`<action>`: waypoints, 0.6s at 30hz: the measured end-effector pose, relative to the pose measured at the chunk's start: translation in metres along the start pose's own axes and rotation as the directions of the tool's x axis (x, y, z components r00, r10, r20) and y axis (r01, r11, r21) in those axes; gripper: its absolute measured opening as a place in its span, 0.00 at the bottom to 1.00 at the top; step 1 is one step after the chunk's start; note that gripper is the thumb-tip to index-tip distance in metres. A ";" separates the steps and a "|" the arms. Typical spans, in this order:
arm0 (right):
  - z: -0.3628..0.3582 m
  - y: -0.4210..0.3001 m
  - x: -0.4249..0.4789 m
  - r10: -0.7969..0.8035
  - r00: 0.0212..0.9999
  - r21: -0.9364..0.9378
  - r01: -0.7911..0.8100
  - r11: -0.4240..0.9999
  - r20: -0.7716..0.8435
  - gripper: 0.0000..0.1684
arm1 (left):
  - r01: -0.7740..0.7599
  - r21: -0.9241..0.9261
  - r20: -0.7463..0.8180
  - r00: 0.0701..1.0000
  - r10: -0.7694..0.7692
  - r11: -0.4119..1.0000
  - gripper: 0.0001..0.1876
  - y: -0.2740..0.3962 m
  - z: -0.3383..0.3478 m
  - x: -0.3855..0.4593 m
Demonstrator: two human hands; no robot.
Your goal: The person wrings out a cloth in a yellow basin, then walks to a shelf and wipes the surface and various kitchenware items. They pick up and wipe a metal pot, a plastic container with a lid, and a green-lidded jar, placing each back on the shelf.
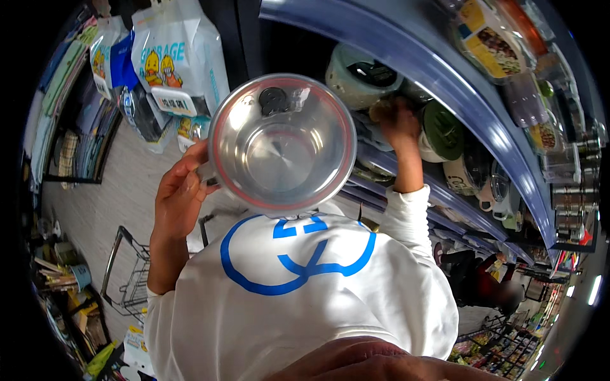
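My left hand grips the side handle of a round steel container with a clear lid, a red seal ring and a black knob-like part near its far edge. The container is held up before my chest. My right hand reaches into a shelf, its fingers at a small brownish thing that is too dark to name. Beside it stand a pale lidded container with a dark top and a white container with a green lid. Whether the right fingers grip anything is unclear.
Further lidded containers line the shelf, behind its blue-grey edge. Packs of garbage bags hang at the upper left. Folded textiles fill a rack at the far left. A wire shopping cart stands lower left. Another person is at the right.
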State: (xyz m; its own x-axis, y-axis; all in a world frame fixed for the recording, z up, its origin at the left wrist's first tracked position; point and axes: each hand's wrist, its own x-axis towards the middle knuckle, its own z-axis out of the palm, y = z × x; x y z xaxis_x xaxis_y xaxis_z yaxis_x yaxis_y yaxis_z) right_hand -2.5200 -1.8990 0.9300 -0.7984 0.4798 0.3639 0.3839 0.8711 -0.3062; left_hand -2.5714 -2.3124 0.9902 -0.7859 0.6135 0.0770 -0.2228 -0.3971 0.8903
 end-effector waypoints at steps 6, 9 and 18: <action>-0.019 0.012 -0.019 0.125 0.989 0.075 -0.131 0.989 0.074 0.18 | 0.088 0.123 -0.075 0.994 -0.080 0.988 0.10 -0.022 0.018 0.007; -0.027 0.024 -0.028 0.091 0.994 0.326 -0.108 0.939 0.068 0.15 | 0.115 0.160 -0.097 0.990 -0.100 0.980 0.09 -0.036 0.025 0.014; -0.075 0.016 -0.064 0.138 0.990 0.501 -0.133 0.855 0.028 0.14 | 0.129 0.197 -0.027 0.992 -0.126 0.972 0.10 -0.058 0.007 0.018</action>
State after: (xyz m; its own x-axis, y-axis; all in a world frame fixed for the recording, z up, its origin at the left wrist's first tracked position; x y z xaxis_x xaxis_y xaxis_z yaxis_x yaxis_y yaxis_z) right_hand -2.4282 -1.9077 0.9682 -0.7507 0.5921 0.2930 0.2027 0.6285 -0.7509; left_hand -2.5686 -2.2733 0.9435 -0.7669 0.6399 -0.0484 -0.2045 -0.1722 0.9636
